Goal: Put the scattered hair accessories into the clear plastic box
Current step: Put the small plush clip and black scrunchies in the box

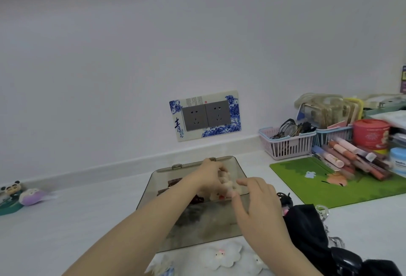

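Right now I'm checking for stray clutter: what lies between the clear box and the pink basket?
In the head view, only bare white countertop lies between the clear box and the pink basket; the green mat sits nearer, beside that stretch.

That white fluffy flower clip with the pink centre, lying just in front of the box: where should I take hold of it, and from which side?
Probably pinch the white fluffy flower clip across its puffy petal edges, coming straight down from above. It lies flat and face-up on the table in front of the clear plastic box, so the soft outer lobes offer the easiest purchase. Its underside clasp is hidden.

Smoky clear box (239, 168), green mat (373, 187), pink basket (285, 146), blue-flowered socket plate (232, 108).
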The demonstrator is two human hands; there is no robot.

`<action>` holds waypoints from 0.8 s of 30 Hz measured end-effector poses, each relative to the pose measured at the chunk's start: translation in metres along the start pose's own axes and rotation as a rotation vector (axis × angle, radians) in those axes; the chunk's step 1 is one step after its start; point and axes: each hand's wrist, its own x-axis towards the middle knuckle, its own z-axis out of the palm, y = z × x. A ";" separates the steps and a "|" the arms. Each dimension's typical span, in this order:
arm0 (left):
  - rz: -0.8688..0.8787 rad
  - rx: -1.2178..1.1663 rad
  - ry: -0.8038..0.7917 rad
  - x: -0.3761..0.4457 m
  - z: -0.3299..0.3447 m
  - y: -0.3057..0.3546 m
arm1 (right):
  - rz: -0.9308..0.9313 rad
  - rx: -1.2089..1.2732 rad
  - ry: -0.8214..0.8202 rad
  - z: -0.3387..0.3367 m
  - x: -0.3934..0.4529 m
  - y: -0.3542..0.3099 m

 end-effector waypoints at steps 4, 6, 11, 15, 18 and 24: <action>0.031 0.033 0.035 -0.001 0.001 0.001 | 0.005 0.011 -0.010 0.000 0.000 0.002; 0.036 0.055 0.042 -0.004 0.001 0.003 | 0.009 0.008 -0.011 0.000 0.000 0.002; 0.038 0.097 0.033 -0.005 0.001 0.002 | 0.013 0.020 -0.021 0.000 0.000 0.000; 0.013 0.061 0.053 -0.008 -0.001 0.000 | 0.018 0.013 -0.029 0.000 0.000 0.001; 0.017 0.087 0.088 -0.010 -0.003 0.004 | 0.016 0.014 -0.023 0.000 -0.001 0.001; -0.079 0.033 0.136 -0.005 0.000 0.008 | 0.009 0.025 -0.020 -0.001 -0.001 0.001</action>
